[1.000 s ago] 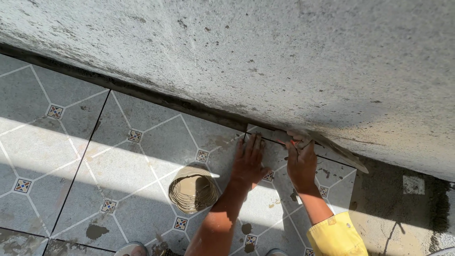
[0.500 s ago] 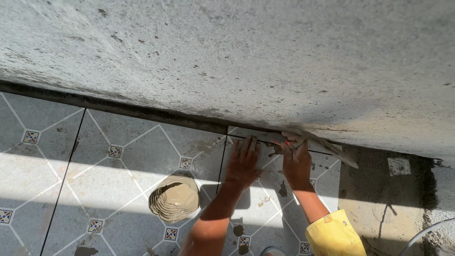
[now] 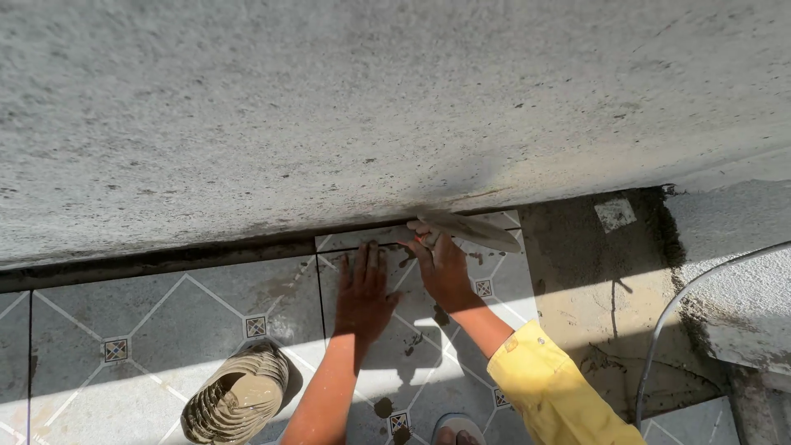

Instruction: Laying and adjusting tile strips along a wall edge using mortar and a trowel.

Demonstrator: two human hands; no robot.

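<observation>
Pressing flat on the patterned floor tile [image 3: 387,330], the left hand [image 3: 362,292] lay with fingers spread and held nothing. Just beside it, at about two o'clock, the right hand [image 3: 441,264] was clenched around the handle of a trowel [image 3: 474,229], whose blade lay along the tile's far edge where it met the rough grey wall [image 3: 371,107]. A muddy sandal [image 3: 237,394] sat at seven o'clock on the neighbouring tile. Bare mortar bed [image 3: 593,297] lay at three o'clock, and a thin hose [image 3: 659,338] curved beyond it.

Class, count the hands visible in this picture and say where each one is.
2. The left hand lies flat on the tile; the right hand holds a trowel by the wall.
</observation>
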